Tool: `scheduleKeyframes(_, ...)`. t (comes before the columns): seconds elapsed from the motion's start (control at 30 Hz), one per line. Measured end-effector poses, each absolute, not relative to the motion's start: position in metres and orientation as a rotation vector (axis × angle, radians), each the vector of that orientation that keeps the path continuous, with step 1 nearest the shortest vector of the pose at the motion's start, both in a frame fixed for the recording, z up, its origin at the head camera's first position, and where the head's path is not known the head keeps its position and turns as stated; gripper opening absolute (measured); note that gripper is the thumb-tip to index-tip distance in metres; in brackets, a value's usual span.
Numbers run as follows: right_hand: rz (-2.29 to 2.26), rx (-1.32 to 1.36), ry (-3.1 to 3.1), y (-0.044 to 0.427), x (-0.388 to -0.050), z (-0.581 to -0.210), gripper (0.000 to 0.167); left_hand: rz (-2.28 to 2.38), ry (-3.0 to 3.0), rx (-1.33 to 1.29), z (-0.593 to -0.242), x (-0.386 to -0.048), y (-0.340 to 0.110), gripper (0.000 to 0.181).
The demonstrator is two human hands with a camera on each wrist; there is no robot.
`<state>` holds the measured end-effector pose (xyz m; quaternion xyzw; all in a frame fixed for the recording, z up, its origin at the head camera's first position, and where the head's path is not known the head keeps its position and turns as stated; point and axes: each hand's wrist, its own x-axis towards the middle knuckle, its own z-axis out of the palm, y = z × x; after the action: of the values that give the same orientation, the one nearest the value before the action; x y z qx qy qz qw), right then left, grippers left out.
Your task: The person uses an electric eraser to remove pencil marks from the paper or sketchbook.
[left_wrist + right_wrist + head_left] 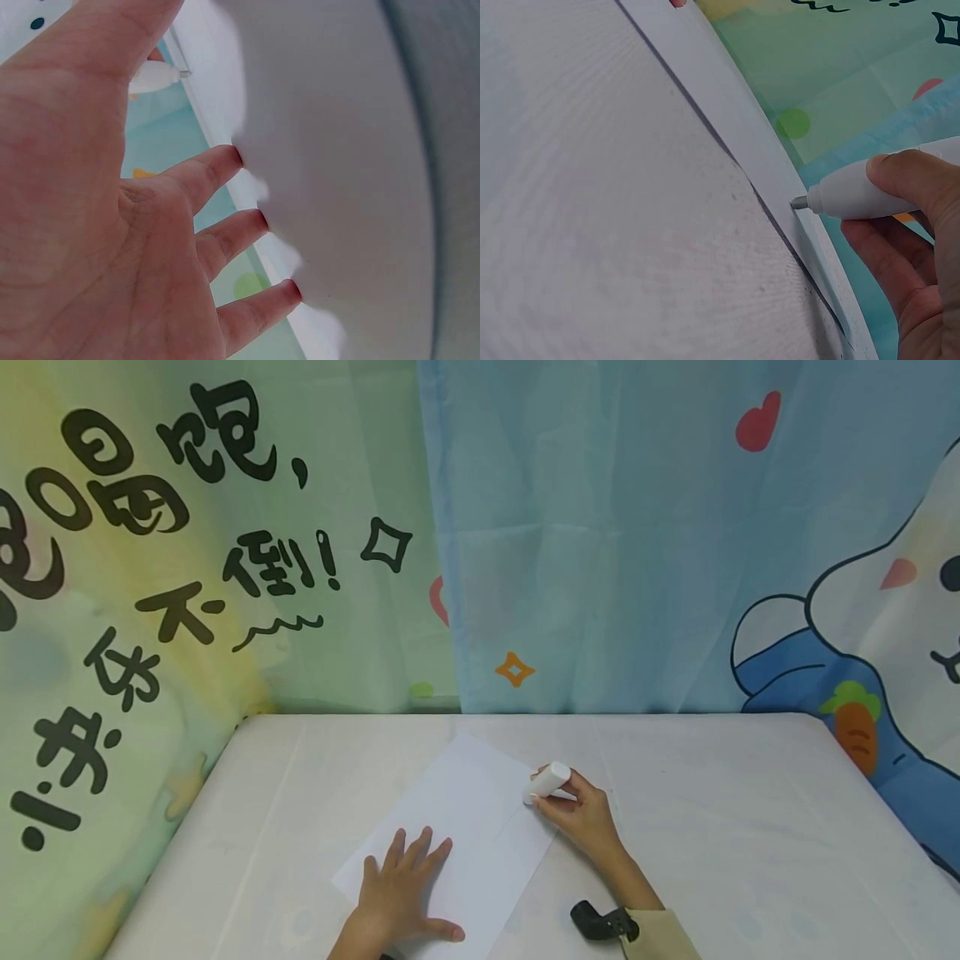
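A sheet of white paper (480,802) lies at a slant on the white table. My left hand (397,893) rests on its near left part, fingers spread; the left wrist view shows the fingertips (255,217) pressing the sheet. Near the paper's right corner, my right hand (588,822) pinches a thick white correction pen (546,782) between thumb and fingers. In the right wrist view the correction pen (855,187) is tilted, its thin metal tip at the paper's surface. Whether the tip touches is hard to tell.
The white-covered table (720,835) extends around the paper. A black wrist mount (603,922) sits by the right sleeve (660,935). Behind the table hangs a printed curtain (600,543) with writing and cartoon figures.
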<state>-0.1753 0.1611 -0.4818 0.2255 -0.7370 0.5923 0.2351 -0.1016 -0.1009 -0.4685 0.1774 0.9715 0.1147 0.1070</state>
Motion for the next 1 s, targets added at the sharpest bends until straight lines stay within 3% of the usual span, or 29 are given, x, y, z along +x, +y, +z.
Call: scheduleKeyframes(1.0,1.62,0.534,-2.072,0.1633,-0.178,-0.4897,0.042,0.31,2.871,0.535,-0.4704,-0.1013,-0.1009,0.105)
